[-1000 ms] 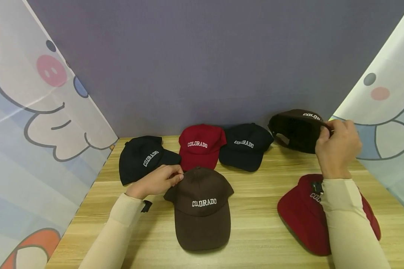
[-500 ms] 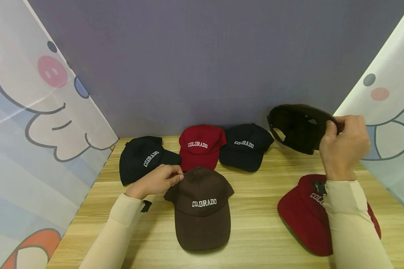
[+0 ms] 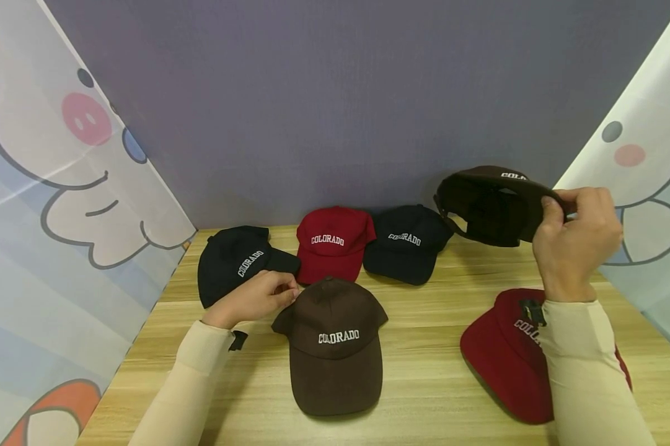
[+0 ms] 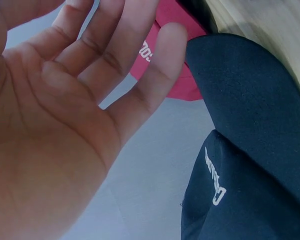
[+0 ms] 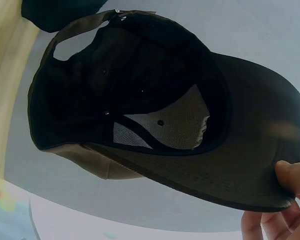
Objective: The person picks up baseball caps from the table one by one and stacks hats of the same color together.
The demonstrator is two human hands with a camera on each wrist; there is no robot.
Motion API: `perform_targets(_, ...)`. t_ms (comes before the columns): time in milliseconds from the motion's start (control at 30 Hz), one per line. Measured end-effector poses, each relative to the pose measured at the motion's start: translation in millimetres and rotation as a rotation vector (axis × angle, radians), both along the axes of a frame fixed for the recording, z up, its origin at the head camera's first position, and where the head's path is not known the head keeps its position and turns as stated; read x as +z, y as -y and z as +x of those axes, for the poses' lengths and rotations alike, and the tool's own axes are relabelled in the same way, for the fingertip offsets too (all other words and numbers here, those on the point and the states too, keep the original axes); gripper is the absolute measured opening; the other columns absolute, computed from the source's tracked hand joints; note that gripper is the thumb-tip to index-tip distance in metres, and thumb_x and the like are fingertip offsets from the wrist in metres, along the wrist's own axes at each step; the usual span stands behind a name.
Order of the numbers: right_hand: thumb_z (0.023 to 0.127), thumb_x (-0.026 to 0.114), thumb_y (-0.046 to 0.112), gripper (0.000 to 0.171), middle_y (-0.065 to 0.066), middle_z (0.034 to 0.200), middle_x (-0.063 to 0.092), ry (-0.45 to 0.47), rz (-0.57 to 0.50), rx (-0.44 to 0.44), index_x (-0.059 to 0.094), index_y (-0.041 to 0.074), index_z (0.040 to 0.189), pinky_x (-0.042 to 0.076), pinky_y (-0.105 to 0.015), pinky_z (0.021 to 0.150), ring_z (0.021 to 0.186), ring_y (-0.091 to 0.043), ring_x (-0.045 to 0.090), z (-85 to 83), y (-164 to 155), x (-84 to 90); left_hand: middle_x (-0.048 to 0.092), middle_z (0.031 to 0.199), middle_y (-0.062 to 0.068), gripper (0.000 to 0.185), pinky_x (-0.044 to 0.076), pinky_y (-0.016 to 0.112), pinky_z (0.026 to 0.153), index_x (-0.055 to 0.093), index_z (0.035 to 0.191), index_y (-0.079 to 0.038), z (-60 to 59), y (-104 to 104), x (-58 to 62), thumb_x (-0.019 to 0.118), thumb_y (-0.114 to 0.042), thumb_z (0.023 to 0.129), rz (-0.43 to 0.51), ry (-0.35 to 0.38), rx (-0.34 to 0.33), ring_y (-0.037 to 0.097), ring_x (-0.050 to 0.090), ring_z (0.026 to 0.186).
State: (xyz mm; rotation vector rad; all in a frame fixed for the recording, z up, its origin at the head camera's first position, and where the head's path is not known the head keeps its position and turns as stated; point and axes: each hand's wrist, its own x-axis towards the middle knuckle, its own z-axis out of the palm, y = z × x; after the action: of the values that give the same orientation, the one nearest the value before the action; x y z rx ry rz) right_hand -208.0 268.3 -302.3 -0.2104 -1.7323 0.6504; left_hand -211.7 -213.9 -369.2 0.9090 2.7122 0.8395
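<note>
In the head view my right hand (image 3: 580,238) pinches the brim of a dark brown cap (image 3: 482,214) at the back right. That cap is raised off the table, its hollow underside toward me. The right wrist view shows the thumb on the brim's underside and the fingers beyond its edge; the cap's inside (image 5: 135,65) and back strap are exposed. My left hand (image 3: 251,300), its fingers loosely bent and holding nothing, is at the upper left of another brown cap (image 3: 336,378) with white COLORADO lettering. This cap lies brim toward me.
Along the grey back panel (image 3: 335,111) sit a black cap (image 3: 225,266), a red cap (image 3: 331,232) and a second black cap (image 3: 407,254). Another red cap (image 3: 499,353) lies front right, partly under my right forearm. Printed cartoon panels (image 3: 44,248) flank the wooden table (image 3: 424,396).
The right hand has lifted the brown cap and moved slightly right, with the cap tilting on the way. My left hand has let go of the front brown cap and drawn slightly left.
</note>
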Motion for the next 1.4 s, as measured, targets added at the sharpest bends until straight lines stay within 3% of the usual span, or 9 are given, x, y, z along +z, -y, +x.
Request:
perform_targets(100, 0.090, 0.071, 0.017, 0.022, 0.042, 0.083, 0.034, -0.016, 0.004, 0.016, 0.072, -0.005, 0.091, 0.028, -0.019, 0.076, 0.091, -0.044, 0.064, 2.3, 1.8, 2.8, 0.055, 0.068, -0.012, 0.016, 0.044, 0.022, 0.061, 0.069, 0.087, -0.018, 0.4, 1.0, 1.4, 0.062, -0.015, 0.101, -0.021, 0.000, -0.003, 0.003, 0.050, 0.062)
perform_targets(200, 0.091, 0.071, 0.017, 0.023, 0.046, 0.084, 0.032, -0.027, 0.004, 0.023, 0.071, -0.006, 0.091, 0.028, -0.016, 0.077, 0.089, -0.040, 0.064, 4.3, 4.4, 5.6, 0.052, 0.067, -0.013, 0.017, 0.041, 0.022, 0.060, 0.069, 0.085, -0.019, 0.5, 2.5, 2.1, 0.061, -0.017, 0.101, -0.041, 0.019, -0.010, 0.003, 0.048, 0.061)
perform_targets(300, 0.090, 0.072, 0.016, 0.022, 0.048, 0.084, 0.034, -0.035, -0.011, 0.039, 0.072, -0.005, 0.090, 0.028, -0.011, 0.077, 0.084, -0.006, 0.063, 5.6, 7.3, 8.0, 0.052, 0.067, -0.013, 0.017, 0.041, 0.022, 0.060, 0.069, 0.085, -0.019, 0.1, 4.3, 2.7, 0.061, -0.017, 0.101, -0.048, 0.054, -0.020, 0.002, 0.048, 0.061)
perform_targets(367, 0.090, 0.073, 0.015, 0.021, 0.048, 0.083, 0.035, -0.042, -0.021, 0.057, 0.072, -0.006, 0.090, 0.029, -0.009, 0.077, 0.084, 0.015, 0.052, 6.5, 9.2, 9.5, 0.054, 0.068, -0.012, 0.017, 0.042, 0.022, 0.060, 0.069, 0.086, -0.019, -0.1, 5.7, 3.1, 0.061, -0.017, 0.101, -0.046, 0.076, -0.029, 0.003, 0.049, 0.062)
perform_targets(433, 0.089, 0.073, 0.014, 0.020, 0.047, 0.083, 0.037, -0.051, -0.029, 0.076, 0.072, -0.006, 0.089, 0.029, -0.008, 0.077, 0.085, 0.027, 0.041, 7.6, 10.6, 10.9, 0.059, 0.072, -0.011, 0.015, 0.044, 0.022, 0.062, 0.070, 0.088, -0.020, -0.2, 7.3, 3.8, 0.062, -0.016, 0.100, -0.042, 0.100, -0.038, 0.004, 0.051, 0.064)
perform_targets(633, 0.088, 0.074, 0.011, 0.021, 0.045, 0.082, 0.041, -0.083, -0.036, 0.117, 0.072, -0.009, 0.087, 0.030, -0.009, 0.076, 0.083, 0.027, 0.044, 11.1, 14.4, 14.8, 0.069, 0.083, -0.005, 0.004, 0.052, 0.025, 0.069, 0.071, 0.097, -0.018, 0.2, 12.4, 4.8, 0.070, -0.017, 0.094, -0.035, 0.179, -0.079, 0.009, 0.062, 0.074)
perform_targets(833, 0.088, 0.075, 0.011, 0.022, 0.044, 0.081, 0.043, -0.085, -0.046, 0.135, 0.072, -0.010, 0.087, 0.033, -0.006, 0.074, 0.082, 0.026, 0.046, 13.6, 17.5, 16.5, 0.068, 0.083, -0.004, 0.017, 0.054, 0.026, 0.072, 0.069, 0.100, -0.015, -0.5, 15.6, 2.2, 0.079, -0.017, 0.087, -0.061, 0.227, -0.076, 0.012, 0.064, 0.078)
perform_targets(1133, 0.089, 0.075, 0.011, 0.021, 0.043, 0.083, 0.045, -0.086, -0.042, 0.152, 0.073, -0.009, 0.088, 0.039, -0.003, 0.068, 0.081, 0.023, 0.049, 16.6, 22.8, 17.5, 0.068, 0.075, -0.003, 0.006, 0.049, 0.024, 0.064, 0.070, 0.088, -0.014, -4.3, 15.4, -4.5, 0.075, -0.012, 0.089, -0.081, 0.196, -0.055, 0.008, 0.060, 0.068)
perform_targets(1400, 0.090, 0.075, 0.013, 0.021, 0.043, 0.084, 0.045, -0.078, -0.032, 0.161, 0.075, -0.008, 0.089, 0.036, -0.003, 0.066, 0.079, 0.024, 0.049, 18.8, 29.0, 19.5, 0.066, 0.072, -0.005, 0.009, 0.049, 0.023, 0.063, 0.072, 0.085, -0.014, -6.1, 15.2, -7.0, 0.072, -0.009, 0.092, -0.068, 0.146, -0.058, 0.005, 0.057, 0.064)
